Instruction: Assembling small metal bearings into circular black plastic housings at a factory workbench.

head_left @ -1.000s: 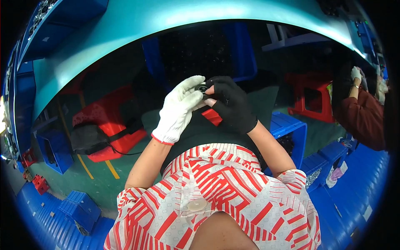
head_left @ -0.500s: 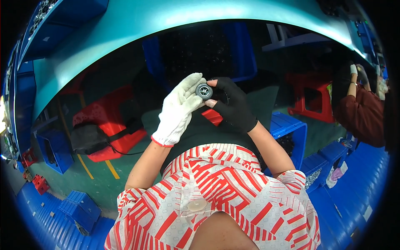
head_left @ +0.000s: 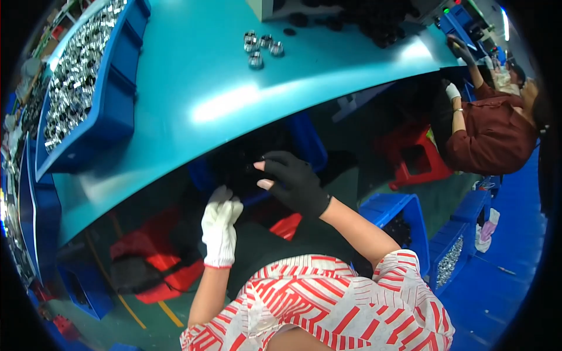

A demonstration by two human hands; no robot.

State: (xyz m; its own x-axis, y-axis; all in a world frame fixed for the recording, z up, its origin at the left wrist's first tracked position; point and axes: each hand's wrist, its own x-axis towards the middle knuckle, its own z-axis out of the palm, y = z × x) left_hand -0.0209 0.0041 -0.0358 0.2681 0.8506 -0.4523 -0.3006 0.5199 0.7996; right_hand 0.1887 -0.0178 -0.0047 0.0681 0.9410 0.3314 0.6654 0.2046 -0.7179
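My left hand [head_left: 220, 231], in a white knitted glove, is low in front of my lap, close to the near side of a blue bin [head_left: 313, 137] under the table edge. Its fingers point forward, loosely bent, with the thumb apart; nothing shows in them. My right hand [head_left: 297, 186] wears a black glove with bare thumb and forefinger tips. It hovers over the bin's near right part, thumb and forefinger apart, with nothing visible between them. Dark parts in the bin blend into shadow.
The teal table [head_left: 181, 64] curves ahead, bearing several chrome wheel hubs [head_left: 255, 59] and black rings [head_left: 374, 20]. A blue bin of shiny parts [head_left: 82, 76] stands left. Red stools [head_left: 413, 158] flank me. A co-worker [head_left: 489, 131] sits at right.
The small black wheel with a silver hub, held between both hands before, is out of sight. My hands have separated and moved lower left in view. The view has tilted up toward the table.
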